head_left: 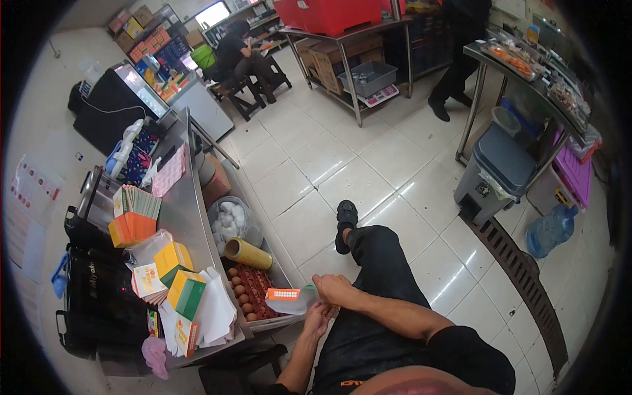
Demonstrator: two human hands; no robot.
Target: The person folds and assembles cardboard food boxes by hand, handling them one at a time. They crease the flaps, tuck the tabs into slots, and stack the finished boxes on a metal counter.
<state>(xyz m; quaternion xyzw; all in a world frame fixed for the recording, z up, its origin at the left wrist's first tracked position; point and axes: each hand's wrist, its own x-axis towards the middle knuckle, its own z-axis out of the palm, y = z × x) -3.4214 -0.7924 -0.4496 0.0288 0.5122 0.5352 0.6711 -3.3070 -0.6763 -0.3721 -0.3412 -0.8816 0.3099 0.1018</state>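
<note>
Over my lap, my left hand [318,318] and my right hand [334,289] come together at the right end of a flat white carton with an orange edge [287,295]. Fingers of both hands are closed around that end, where a bit of green shows. The carton's left part lies over a red egg tray [253,286]. On the steel table [201,230] to the left are yellow and green boxes [186,293], a fan of orange-and-white cartons [135,217] and white sheets [217,309].
A roll of yellowish film [248,253] lies above the eggs, beside a tub of white items [234,220]. A grey bin [494,171] and a water bottle [552,230] stand at right. One person [240,52] sits at the back; another [461,52] stands at upper right.
</note>
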